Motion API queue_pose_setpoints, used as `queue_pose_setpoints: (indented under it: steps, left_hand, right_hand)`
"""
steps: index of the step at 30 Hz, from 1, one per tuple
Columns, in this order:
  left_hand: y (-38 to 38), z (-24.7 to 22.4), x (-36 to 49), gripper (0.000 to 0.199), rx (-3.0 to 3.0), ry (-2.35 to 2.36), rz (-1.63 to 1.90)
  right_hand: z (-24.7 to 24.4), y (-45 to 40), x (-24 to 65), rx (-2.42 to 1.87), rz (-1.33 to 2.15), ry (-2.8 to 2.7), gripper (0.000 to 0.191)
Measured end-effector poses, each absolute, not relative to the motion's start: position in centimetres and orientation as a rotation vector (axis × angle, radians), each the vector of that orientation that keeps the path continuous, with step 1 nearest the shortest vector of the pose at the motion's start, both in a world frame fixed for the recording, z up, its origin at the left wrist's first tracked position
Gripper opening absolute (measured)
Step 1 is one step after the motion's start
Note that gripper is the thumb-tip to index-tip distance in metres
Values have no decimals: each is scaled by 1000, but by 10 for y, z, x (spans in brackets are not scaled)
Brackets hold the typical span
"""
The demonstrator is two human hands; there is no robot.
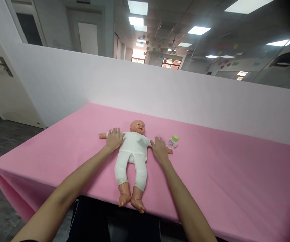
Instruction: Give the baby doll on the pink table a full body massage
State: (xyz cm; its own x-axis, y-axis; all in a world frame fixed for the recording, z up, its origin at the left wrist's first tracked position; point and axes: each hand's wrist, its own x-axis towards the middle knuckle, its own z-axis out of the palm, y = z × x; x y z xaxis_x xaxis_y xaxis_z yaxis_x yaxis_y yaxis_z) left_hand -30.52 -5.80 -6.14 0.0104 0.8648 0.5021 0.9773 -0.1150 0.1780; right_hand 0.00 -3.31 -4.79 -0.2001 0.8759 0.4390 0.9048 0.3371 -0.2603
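Note:
A baby doll in a white cloth suit lies on its back on the pink-covered table, its head toward the wall and its bare feet at the front edge. My left hand rests over the doll's outstretched arm on the left, fingers extended. Over the doll's other arm lies my right hand, its fingers also stretched out. Parts of both doll arms are hidden under my hands, with the small doll hands showing beyond. Just past my right hand, near that doll hand, is a small white bottle with a green cap.
A low white partition wall runs along the table's back edge. Pink cloth hangs over the table's front left corner. To the left is a door with a metal handle. My legs are under the front edge.

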Motion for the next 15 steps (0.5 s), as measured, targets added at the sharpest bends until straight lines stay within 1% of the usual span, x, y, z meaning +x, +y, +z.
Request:
queue_pose_setpoints:
  steps: [4, 8, 11, 15]
  left_hand:
    - [-61, -48, -258, 62, -2323, -1838, -893]
    - [-63, -55, -231, 62, -2479, -1958, -838]
    - [-62, -58, -232, 64, -2518, -1968, -762]
    - [-58, -57, -248, 69, -2515, -2046, -716]
  right_hand:
    - [-35, -40, -37, -1302, 267, -2083, 71]
    - [-46, -47, -63, -1173, 408, -2252, 70]
    - [-57, -47, -65, -1244, 402, -2304, 67]
    - [-65, -44, -52, -1423, 284, -2272, 68]
